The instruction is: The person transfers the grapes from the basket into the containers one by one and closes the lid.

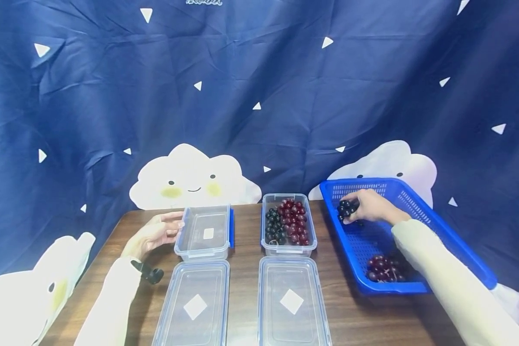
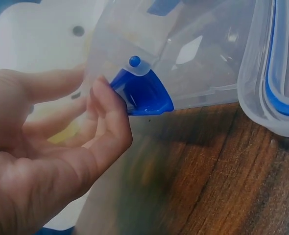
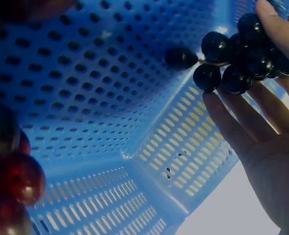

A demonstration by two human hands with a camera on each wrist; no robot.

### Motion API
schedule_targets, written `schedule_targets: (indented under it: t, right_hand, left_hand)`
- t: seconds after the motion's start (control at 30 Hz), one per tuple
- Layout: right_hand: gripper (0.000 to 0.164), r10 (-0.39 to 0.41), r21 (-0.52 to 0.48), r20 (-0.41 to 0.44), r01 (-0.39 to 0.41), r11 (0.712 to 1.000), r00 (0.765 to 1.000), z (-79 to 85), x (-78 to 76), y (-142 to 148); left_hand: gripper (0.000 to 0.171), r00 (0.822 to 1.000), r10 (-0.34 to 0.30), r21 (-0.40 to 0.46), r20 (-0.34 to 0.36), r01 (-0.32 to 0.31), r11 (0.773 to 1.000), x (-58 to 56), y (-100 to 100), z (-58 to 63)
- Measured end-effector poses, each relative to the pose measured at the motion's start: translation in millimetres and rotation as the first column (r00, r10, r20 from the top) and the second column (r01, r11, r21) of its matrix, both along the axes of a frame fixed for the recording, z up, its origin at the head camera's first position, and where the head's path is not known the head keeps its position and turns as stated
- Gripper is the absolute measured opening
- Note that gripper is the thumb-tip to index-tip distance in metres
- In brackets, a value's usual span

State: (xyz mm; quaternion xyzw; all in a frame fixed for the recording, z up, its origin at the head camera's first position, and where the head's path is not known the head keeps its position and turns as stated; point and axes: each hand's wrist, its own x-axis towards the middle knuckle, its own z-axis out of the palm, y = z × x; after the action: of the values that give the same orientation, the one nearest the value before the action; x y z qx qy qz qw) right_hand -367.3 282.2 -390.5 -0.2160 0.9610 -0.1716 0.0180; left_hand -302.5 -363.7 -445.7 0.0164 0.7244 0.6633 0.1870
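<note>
My right hand [image 1: 372, 205] grips a bunch of dark grapes [image 1: 347, 209] inside the blue basket [image 1: 358, 283]. In the right wrist view, the fingers and thumb close around these grapes [image 3: 237, 61], with one berry hanging out to the side. A bunch of red grapes [image 1: 382, 269] lies at the basket's near end. At the left, my left hand [image 1: 157, 233] holds the side of a clear plastic container [image 1: 203, 230] with nothing inside. The left wrist view shows bent fingers [image 2: 110, 110] against its blue side latch [image 2: 144, 95].
Another clear container [image 1: 289, 250] holds dark and red grapes side by side. Two clear lids with blue seals, the left lid [image 1: 192, 315] and the right lid [image 1: 291, 322], lie in front of the containers. A blue curtain [image 1: 259, 129] hangs behind the wooden table [image 1: 244, 269].
</note>
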Motion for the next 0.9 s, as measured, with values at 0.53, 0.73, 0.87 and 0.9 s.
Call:
schedule_targets:
  t: [0.53,0.73,0.87,0.9]
  right_hand:
    - [0.082,-0.147,-0.301,0.124,0.178,0.937,0.981,33.9,17.3,9.4]
    - [0.071,-0.132,-0.396,0.076,0.152,0.905,0.988,56.8,19.7,-11.4]
    - [0.068,-0.118,-0.427,0.039,0.123,0.896,0.992,70.5,19.4,-29.9]
    - [0.068,-0.11,-0.441,0.037,0.115,0.89,0.993,73.6,19.7,-34.8]
  left_hand:
    - [0.069,1.0,0.029,-0.012,-0.006,-0.029,1.0,2.8,-2.4,-3.9]
    - [0.067,1.0,0.01,0.019,-0.02,-0.009,1.0,1.4,-1.5,-0.6]
    - [0.068,1.0,0.005,0.03,-0.007,-0.005,1.0,0.4,-1.1,-0.8]
    - [0.069,1.0,0.0,0.029,-0.007,0.0,1.0,0.2,-1.3,-1.2]
